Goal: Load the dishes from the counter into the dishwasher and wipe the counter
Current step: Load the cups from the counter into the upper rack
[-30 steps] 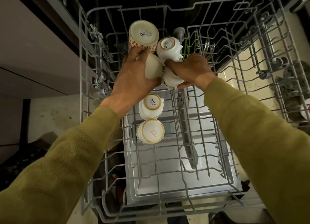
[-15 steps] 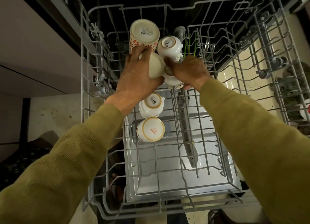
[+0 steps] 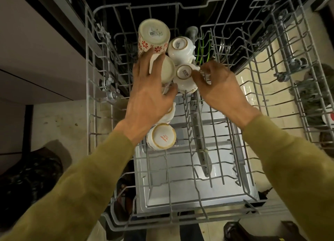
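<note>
Both hands spread: left hand [image 3: 148,94] on plain cup [image 3: 167,72], right hand [image 3: 219,86] free.

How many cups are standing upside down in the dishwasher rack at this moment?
6. Flowered mug at the back; two white cups right of it; plain cup under the left hand; one mostly hidden; the nearest. More may be hidden.
</note>
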`<state>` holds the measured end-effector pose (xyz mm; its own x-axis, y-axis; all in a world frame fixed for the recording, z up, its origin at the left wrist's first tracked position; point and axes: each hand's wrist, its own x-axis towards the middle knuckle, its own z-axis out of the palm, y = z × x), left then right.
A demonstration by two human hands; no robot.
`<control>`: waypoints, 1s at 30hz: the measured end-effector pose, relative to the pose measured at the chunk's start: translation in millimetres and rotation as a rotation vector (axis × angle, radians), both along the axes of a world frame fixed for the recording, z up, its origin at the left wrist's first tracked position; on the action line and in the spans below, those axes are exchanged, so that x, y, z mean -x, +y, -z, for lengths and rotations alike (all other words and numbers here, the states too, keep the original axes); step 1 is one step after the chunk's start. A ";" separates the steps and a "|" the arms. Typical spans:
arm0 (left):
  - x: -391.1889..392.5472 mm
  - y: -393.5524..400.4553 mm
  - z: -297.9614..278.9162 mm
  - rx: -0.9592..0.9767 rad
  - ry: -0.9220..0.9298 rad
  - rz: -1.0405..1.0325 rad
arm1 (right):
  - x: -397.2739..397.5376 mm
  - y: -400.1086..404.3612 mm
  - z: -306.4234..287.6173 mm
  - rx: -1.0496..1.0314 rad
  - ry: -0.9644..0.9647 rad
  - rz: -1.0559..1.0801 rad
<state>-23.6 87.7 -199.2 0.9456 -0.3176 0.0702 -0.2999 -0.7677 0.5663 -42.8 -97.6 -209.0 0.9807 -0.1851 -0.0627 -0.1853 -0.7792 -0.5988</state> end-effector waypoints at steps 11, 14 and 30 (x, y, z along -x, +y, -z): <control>88.9 -0.8 -76.5 0.216 0.204 -0.114 | 85.2 15.0 -99.4 0.094 0.075 -0.154; 106.4 5.7 -130.7 0.244 0.221 -0.126 | 106.0 18.8 -147.2 0.075 0.101 -0.149; 179.4 43.4 -323.0 0.273 0.170 -0.206 | 186.0 60.7 -347.2 -0.130 -0.009 -0.160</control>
